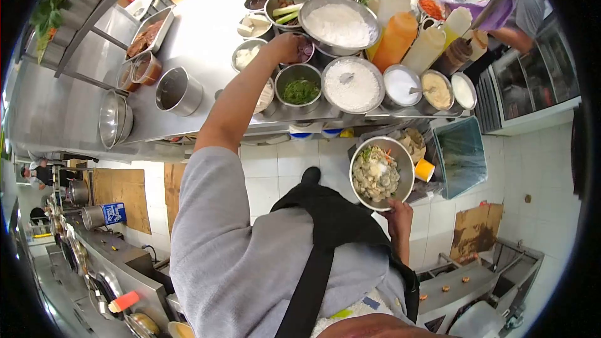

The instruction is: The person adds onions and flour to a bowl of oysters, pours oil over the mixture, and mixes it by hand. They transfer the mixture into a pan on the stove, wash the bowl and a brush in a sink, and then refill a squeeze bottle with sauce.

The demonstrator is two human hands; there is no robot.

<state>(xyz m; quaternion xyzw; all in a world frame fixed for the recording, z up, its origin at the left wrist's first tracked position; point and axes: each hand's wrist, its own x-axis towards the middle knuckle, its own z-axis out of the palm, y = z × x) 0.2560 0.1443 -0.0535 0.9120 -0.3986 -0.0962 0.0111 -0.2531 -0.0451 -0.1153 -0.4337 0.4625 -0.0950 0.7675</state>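
My left hand [289,47] reaches over the counter into a small metal container of sliced red onion [305,49]. Its fingers are mostly hidden, so their grip does not show. Low on the right, my right hand [398,214] grips the rim of a steel mixing bowl [407,178]. Inside that bowl lies a mix of pale, greyish chunks [370,178] with shredded vegetables and a patch of white powder. Close to my left hand are a pot of chopped green herbs [299,91], a large bowl of white powder [338,24] and a container of white pieces [246,56].
Squeeze bottles [397,40] crowd the counter's right side, near a second bowl of white powder [352,84]. A steel pot [179,92] stands left. Below the counter edge is a bin [461,156]. Another person's arm [514,39] shows at upper right.
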